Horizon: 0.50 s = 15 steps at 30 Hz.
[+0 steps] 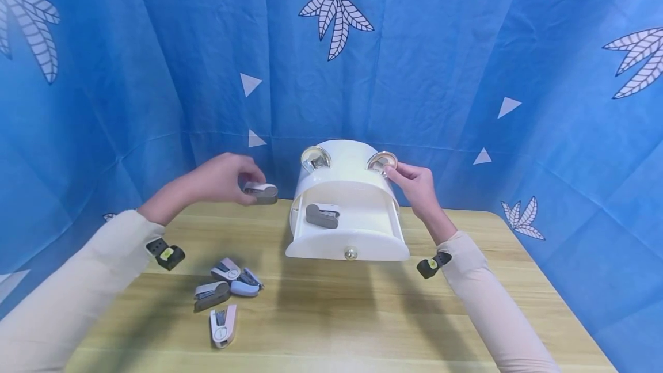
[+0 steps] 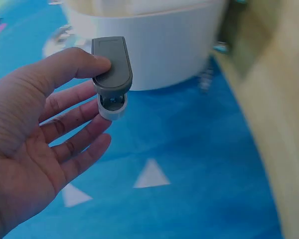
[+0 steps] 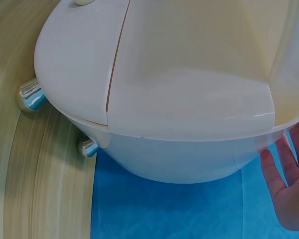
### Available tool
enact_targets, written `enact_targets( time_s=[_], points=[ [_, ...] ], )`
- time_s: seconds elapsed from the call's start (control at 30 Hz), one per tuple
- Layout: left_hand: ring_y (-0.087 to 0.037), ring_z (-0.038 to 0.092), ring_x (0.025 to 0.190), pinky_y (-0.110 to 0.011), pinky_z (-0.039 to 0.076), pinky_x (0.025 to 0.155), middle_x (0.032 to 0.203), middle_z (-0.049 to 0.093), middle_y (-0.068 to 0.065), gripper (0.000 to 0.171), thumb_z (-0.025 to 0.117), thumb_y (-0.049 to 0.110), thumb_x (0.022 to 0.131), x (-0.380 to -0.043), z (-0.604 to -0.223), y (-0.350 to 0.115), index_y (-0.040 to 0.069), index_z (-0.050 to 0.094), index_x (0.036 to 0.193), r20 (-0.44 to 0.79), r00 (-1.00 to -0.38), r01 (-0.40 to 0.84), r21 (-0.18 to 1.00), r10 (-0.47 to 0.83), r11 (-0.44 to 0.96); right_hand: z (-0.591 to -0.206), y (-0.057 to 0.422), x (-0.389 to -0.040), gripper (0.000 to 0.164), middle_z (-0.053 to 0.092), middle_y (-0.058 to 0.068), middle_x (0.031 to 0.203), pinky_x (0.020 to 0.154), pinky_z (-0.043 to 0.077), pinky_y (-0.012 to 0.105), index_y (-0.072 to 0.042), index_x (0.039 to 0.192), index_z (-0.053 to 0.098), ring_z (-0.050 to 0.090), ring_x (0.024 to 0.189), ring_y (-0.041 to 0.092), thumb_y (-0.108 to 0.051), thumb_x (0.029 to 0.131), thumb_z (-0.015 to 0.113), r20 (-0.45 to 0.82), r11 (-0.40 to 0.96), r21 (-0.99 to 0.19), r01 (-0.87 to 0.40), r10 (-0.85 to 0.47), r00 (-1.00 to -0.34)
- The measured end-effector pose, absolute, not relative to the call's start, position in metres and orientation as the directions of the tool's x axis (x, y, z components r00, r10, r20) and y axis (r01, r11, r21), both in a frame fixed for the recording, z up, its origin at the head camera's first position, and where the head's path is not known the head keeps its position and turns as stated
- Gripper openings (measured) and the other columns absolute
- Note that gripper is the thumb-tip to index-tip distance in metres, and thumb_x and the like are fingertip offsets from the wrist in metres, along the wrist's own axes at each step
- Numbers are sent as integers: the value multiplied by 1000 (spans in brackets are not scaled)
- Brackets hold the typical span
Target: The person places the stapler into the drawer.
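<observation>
My left hand (image 1: 225, 180) pinches a grey and white mini stapler (image 1: 261, 193) in the air, left of a white storage box (image 1: 342, 157) with an extended front drawer (image 1: 321, 246). In the left wrist view, the thumb presses the stapler's grey side (image 2: 112, 59) and the fingers lie behind it. Another grey and white stapler (image 1: 323, 216) lies inside the drawer, toward its left. At the box's upper right, my right hand (image 1: 416, 186) holds the gold-rimmed round ear (image 1: 382, 162) between thumb and fingers. The right wrist view shows only part of that hand, beside the box's wall.
On the wooden table (image 1: 331, 327), at front left, lie several more staplers: a pink one (image 1: 223, 326), a grey one (image 1: 212, 296), a bluish one (image 1: 247, 283) and a whitish one (image 1: 226, 269). A blue patterned curtain (image 1: 440, 73) hangs behind and at both sides.
</observation>
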<state>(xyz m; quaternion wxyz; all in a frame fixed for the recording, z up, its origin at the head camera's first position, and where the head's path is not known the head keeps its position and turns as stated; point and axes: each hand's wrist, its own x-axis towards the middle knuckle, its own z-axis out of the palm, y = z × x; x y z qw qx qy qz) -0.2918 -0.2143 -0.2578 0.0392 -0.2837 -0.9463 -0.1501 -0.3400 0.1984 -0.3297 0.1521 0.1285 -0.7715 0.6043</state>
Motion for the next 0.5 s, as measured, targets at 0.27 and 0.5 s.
enact_targets(
  time_s=[0.27, 0.5],
  points=[
    [-19, 63, 90, -40, 59, 82, 96, 72, -2, 30, 86, 13, 79, -278, -216, -186, 11, 78, 108, 218, -760, 650, 232, 612, 724, -331, 200, -341, 39, 76, -15, 95, 92, 55, 19, -1, 123, 72, 70, 98, 0, -28, 94, 75, 396, 238, -890, -390, -24, -918],
    [-20, 62, 90, -34, 56, 79, 97, 70, -2, 34, 87, 17, 80, -272, -204, -147, 12, 77, 112, 243, -699, 715, 224, 673, 662, -331, 201, -341, 40, 78, 5, 112, 102, 55, 33, -3, 125, 72, 69, 101, 0, -29, 95, 73, 394, 257, -885, -387, -28, -919]
  ],
)
